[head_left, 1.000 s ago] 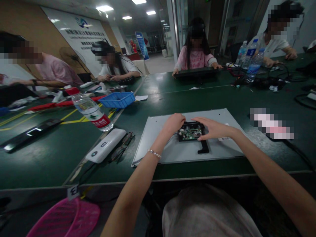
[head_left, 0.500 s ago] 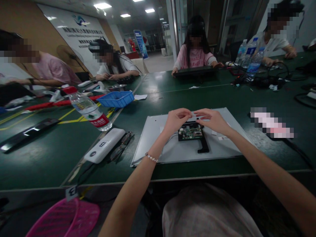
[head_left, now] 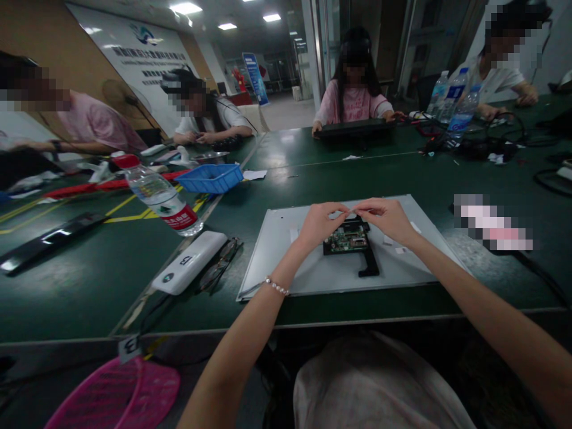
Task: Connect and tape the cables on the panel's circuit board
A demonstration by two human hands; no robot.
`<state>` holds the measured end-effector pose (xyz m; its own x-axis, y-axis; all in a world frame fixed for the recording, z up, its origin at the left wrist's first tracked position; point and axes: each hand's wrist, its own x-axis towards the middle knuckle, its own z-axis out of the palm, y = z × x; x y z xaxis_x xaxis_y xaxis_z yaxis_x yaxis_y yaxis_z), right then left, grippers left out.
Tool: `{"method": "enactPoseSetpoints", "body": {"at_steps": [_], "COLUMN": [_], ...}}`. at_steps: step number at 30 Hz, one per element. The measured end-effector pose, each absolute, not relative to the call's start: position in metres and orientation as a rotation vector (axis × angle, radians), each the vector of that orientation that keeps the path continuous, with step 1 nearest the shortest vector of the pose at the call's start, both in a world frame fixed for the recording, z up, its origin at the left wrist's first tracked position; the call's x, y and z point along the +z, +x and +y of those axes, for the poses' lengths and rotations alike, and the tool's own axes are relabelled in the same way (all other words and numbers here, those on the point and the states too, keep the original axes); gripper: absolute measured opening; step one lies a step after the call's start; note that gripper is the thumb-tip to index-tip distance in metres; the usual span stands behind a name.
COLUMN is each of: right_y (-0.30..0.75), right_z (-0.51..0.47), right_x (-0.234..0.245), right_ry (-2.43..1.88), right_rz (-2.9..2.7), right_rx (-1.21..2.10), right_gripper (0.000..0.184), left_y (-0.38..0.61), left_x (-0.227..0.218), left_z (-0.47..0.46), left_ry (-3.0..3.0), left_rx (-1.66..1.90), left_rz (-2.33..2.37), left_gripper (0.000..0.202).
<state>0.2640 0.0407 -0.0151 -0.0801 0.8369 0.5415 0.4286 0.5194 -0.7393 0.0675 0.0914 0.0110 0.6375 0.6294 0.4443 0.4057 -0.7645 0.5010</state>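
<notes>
My left hand [head_left: 325, 221] and my right hand [head_left: 383, 218] meet fingertip to fingertip just above the far end of a black bracket [head_left: 369, 260]. Both are closed in a pinch, and whatever lies between the fingertips is too small to make out. Below them a green circuit board [head_left: 347, 239] sits in the bracket, partly covered by my left hand. The bracket rests on a flat light-grey panel [head_left: 277, 256]. Small white pieces [head_left: 401, 250] lie on the panel right of the board.
Left of the panel are folded glasses [head_left: 220, 266], a white power bank [head_left: 190, 263], a water bottle [head_left: 163, 199] and a blue tray [head_left: 212, 179]. A blurred pink phone-like object [head_left: 491, 223] lies at right. A pink basket [head_left: 120, 387] hangs below the table edge. Several people sit around.
My hands have come together: the fingertips were slightly apart and now touch in a pinch. The right fingers have curled in. Board and panel have stayed in place.
</notes>
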Motion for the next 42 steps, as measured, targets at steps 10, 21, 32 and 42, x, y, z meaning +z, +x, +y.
{"method": "enactPoseSetpoints", "body": {"at_steps": [10,21,32,42], "right_y": [0.28,0.316,0.335,0.324], "right_z": [0.061,0.07,0.071,0.071], "right_x": [-0.004,-0.024,-0.028,-0.027], "right_ry": [-1.338,-1.601,-1.531,-1.525], "right_rz": [-2.144,-2.383,-2.377,-2.423], "right_rx": [0.023,-0.013,0.065,0.022], "right_gripper": [0.027,0.025,0.032,0.025], "left_y": [0.048,0.041,-0.021,-0.028], "left_x": [0.009,0.006,0.031,0.012], "left_z": [0.084,0.087,0.121,0.125], "left_ry": [2.767,2.769,2.708,2.524], "left_rx": [0.134,-0.019,0.179,0.154], "left_rz": [0.876,0.872,1.353,1.534], "left_gripper": [0.09,0.103,0.047,0.031]}}
